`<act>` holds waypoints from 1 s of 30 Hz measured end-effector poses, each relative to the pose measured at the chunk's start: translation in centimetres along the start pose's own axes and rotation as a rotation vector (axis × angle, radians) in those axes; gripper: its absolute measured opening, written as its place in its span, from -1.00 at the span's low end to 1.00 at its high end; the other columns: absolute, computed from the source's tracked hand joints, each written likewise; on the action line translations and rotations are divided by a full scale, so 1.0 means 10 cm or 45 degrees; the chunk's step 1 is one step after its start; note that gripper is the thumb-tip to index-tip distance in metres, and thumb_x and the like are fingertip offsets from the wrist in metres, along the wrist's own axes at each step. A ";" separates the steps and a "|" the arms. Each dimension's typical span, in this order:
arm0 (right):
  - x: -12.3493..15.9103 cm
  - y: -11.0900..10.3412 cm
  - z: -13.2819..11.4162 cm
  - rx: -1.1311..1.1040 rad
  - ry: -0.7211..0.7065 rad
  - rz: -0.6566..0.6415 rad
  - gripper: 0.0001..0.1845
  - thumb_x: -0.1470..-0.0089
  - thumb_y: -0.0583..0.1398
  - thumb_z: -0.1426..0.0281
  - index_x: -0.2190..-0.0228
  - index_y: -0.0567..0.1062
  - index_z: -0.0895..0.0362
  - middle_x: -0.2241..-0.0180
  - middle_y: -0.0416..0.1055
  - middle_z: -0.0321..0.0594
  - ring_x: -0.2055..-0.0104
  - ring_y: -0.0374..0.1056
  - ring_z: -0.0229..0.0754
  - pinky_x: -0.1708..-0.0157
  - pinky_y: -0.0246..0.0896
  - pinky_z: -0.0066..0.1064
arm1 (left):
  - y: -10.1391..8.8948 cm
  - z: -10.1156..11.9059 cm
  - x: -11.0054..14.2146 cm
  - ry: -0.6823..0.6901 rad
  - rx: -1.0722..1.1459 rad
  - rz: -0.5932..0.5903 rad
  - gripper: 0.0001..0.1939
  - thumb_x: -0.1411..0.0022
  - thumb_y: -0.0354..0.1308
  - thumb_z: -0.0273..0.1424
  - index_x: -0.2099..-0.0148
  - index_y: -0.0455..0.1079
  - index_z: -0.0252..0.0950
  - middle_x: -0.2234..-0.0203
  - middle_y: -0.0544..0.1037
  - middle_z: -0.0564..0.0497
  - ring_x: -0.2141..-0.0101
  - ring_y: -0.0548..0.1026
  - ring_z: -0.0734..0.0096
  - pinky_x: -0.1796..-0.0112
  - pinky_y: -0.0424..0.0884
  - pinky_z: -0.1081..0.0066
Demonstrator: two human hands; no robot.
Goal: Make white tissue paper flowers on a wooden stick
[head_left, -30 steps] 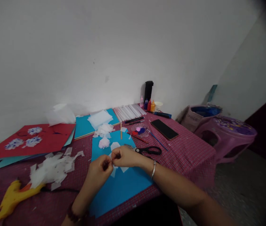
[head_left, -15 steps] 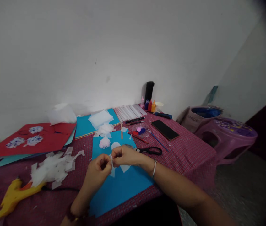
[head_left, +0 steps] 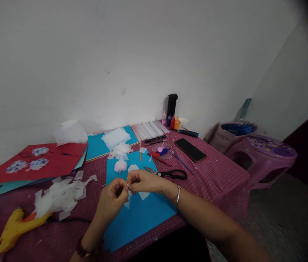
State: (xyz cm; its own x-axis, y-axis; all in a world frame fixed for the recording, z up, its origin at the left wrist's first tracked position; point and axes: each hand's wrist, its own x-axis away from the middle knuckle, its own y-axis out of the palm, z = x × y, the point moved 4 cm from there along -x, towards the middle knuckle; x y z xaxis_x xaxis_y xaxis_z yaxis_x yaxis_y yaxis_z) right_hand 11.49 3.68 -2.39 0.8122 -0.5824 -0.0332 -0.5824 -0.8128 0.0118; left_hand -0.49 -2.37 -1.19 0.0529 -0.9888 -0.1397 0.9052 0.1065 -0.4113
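Note:
My left hand (head_left: 115,196) and my right hand (head_left: 142,181) meet over a blue sheet of paper (head_left: 137,229), fingertips pinched together. Between them is a small white piece of paper (head_left: 127,185), mostly covered by the fingers. Loose white paper pieces (head_left: 143,195) lie on the blue sheet under and behind my hands. Black-handled scissors (head_left: 171,174) rest beside my right wrist, their blades partly behind that hand. Just beyond my fingers sits a pale pink crumpled-paper puff (head_left: 120,165), with a heap of white paper bits (head_left: 120,150) farther back.
Left of my hands lie a pile of white paper scraps (head_left: 61,194), a yellow glue gun (head_left: 14,229) and a red sheet (head_left: 61,160) with blue-speckled white flowers. To the right are a phone (head_left: 190,149), a paint palette (head_left: 163,151) and brushes. Paint bottles (head_left: 173,122) stand near the wall.
My fingers have closed in on the small white paper, and less of it shows. The scissor blades are more visible. The whole view has shifted slightly.

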 end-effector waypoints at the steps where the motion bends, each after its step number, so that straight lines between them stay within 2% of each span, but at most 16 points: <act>1: 0.00 0.00 0.00 0.006 0.003 0.005 -0.87 0.12 0.12 0.63 0.47 0.34 0.20 0.59 0.30 -0.43 0.55 0.25 -0.41 0.49 0.13 -0.56 | 0.00 0.00 0.00 0.007 -0.001 -0.005 -0.91 -0.06 0.08 -0.41 0.48 0.26 -0.25 0.68 0.40 0.14 0.64 0.38 0.48 0.57 0.27 0.50; 5: 0.01 0.01 -0.02 0.005 0.055 0.030 -0.86 0.12 0.10 0.66 0.49 0.33 0.21 0.60 0.29 -0.44 0.57 0.25 -0.41 0.50 0.14 -0.57 | 0.02 0.00 0.01 0.009 0.030 -0.022 -0.91 -0.07 0.07 -0.42 0.47 0.24 -0.25 0.67 0.39 0.14 0.63 0.37 0.48 0.56 0.27 0.50; 11: 0.00 0.02 -0.01 -0.129 0.094 -0.015 -0.83 0.16 0.08 0.68 0.50 0.34 0.21 0.62 0.32 -0.44 0.57 0.27 -0.40 0.50 0.16 -0.57 | 0.03 -0.02 0.02 0.000 0.046 -0.049 -0.92 -0.07 0.06 -0.43 0.46 0.25 -0.25 0.66 0.42 0.13 0.63 0.36 0.48 0.56 0.27 0.49; 17: -0.02 0.01 0.04 -0.141 0.148 -0.033 -0.80 0.20 0.06 0.69 0.50 0.34 0.20 0.65 0.33 -0.44 0.57 0.29 -0.38 0.50 0.16 -0.56 | 0.04 0.02 0.00 -0.028 0.110 -0.041 -0.91 -0.05 0.07 -0.42 0.47 0.24 -0.25 0.68 0.40 0.15 0.64 0.36 0.49 0.57 0.28 0.49; 30: -0.02 0.00 0.03 -0.255 0.139 -0.097 -0.85 0.24 0.10 0.63 0.52 0.37 0.22 0.62 0.36 -0.40 0.56 0.29 -0.38 0.48 0.20 -0.53 | 0.03 0.09 0.02 -0.110 0.271 -0.039 -0.89 -0.04 0.11 -0.39 0.48 0.25 -0.25 0.73 0.41 0.15 0.66 0.37 0.48 0.56 0.31 0.48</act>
State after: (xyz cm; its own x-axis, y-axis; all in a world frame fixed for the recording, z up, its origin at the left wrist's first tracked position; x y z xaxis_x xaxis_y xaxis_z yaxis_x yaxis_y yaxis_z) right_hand 11.30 3.79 -2.72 0.8588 -0.5079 0.0665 -0.5096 -0.8339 0.2120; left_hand 0.21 -2.62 -0.55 0.0514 -0.9975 -0.0489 0.9750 0.0607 -0.2138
